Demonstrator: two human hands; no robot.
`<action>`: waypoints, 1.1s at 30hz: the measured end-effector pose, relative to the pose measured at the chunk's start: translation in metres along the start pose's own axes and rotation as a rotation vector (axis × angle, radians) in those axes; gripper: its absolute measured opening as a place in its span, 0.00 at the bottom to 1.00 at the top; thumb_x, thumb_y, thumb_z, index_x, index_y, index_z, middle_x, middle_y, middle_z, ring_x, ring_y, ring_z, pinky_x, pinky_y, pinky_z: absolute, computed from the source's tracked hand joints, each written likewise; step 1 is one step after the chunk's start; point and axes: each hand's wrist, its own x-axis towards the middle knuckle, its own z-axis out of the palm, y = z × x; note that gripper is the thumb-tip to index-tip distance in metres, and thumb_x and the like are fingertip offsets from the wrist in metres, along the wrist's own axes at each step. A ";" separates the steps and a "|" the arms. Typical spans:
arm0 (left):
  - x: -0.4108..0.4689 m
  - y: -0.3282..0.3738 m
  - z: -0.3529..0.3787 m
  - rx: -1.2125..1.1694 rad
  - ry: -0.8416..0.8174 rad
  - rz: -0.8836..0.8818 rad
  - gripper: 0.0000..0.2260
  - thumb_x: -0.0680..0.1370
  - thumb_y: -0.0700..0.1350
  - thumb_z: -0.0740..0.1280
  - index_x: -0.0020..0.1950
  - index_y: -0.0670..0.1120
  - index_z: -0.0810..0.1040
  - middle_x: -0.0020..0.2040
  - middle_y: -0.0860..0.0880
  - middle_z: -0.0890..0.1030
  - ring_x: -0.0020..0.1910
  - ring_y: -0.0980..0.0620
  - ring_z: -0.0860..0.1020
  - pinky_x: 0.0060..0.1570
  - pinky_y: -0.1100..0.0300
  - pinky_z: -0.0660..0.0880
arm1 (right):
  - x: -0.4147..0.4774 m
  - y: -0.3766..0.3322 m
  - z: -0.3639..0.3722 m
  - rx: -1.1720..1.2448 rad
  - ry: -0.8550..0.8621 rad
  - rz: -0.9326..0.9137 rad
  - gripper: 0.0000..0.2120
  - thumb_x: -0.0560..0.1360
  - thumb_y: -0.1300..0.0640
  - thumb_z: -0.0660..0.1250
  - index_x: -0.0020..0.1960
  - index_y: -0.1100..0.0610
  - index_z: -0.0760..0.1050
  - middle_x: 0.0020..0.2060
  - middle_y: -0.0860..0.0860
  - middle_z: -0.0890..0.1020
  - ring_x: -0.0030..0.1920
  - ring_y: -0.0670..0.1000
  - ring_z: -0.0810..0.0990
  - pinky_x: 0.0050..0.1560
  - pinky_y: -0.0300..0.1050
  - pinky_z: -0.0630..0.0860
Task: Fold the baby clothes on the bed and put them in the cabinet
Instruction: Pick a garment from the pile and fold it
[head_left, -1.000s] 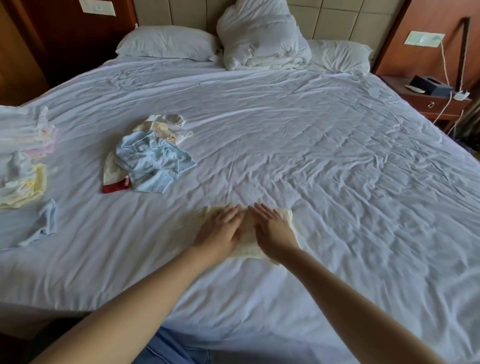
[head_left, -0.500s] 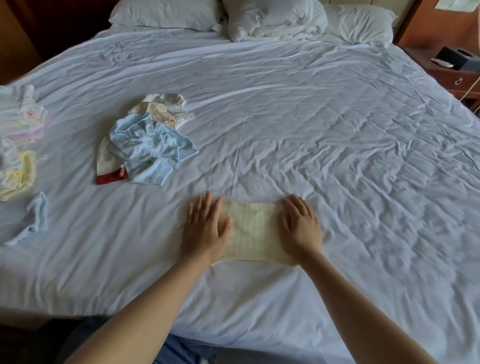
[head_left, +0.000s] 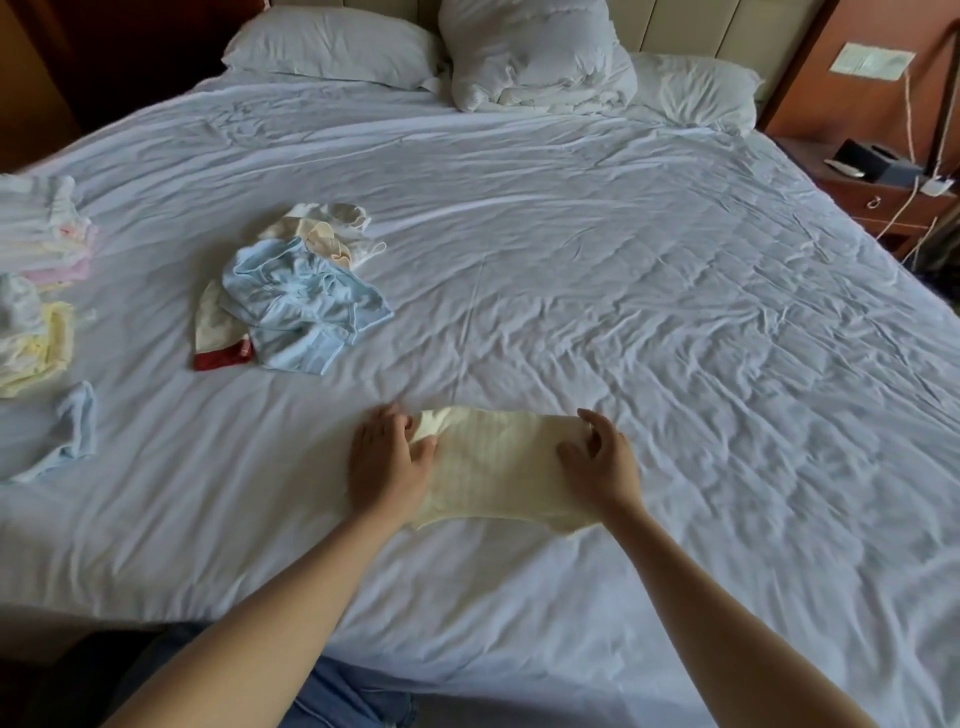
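Folding under way, judged under halfway. Cream ribbed knit baby garment (head_left: 498, 467) flat at 6 o'clock on white-sheeted bed (head_left: 675, 312). Pinched at 9 o'clock end by left hand (head_left: 387, 462), gripped at 3 o'clock end by right hand (head_left: 597, 462). Unfolded light-blue and cream heap (head_left: 296, 306) at 10 o'clock. Pastel stack (head_left: 47, 244), apparently folded, at 9 o'clock edge. Cabinet not visible; stowing judged outstanding.

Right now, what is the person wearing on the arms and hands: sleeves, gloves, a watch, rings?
Nothing that shows. The left hand and right hand are ungloved, no ring or watch visible; both forearms are uncovered to the frame's edge, no sleeve. Blue jeans show beneath them.
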 end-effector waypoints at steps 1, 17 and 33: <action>-0.003 0.001 -0.002 -0.037 0.000 -0.017 0.13 0.73 0.49 0.71 0.50 0.41 0.77 0.55 0.42 0.81 0.58 0.40 0.76 0.59 0.48 0.70 | -0.002 0.000 -0.001 0.003 0.015 -0.004 0.24 0.72 0.53 0.69 0.68 0.47 0.71 0.52 0.48 0.78 0.50 0.48 0.77 0.50 0.44 0.72; -0.002 -0.053 -0.129 -0.575 0.348 -0.210 0.08 0.81 0.46 0.64 0.56 0.43 0.71 0.47 0.51 0.75 0.47 0.52 0.74 0.44 0.64 0.66 | -0.047 -0.141 0.054 0.599 0.026 -0.159 0.13 0.75 0.64 0.67 0.59 0.57 0.74 0.48 0.50 0.79 0.42 0.44 0.78 0.39 0.32 0.74; 0.020 -0.289 -0.343 -0.305 0.636 -0.449 0.13 0.81 0.50 0.62 0.60 0.43 0.71 0.53 0.50 0.75 0.51 0.51 0.73 0.49 0.57 0.68 | -0.128 -0.381 0.294 0.624 -0.344 -0.360 0.12 0.73 0.61 0.67 0.55 0.51 0.73 0.46 0.45 0.77 0.51 0.53 0.78 0.57 0.55 0.77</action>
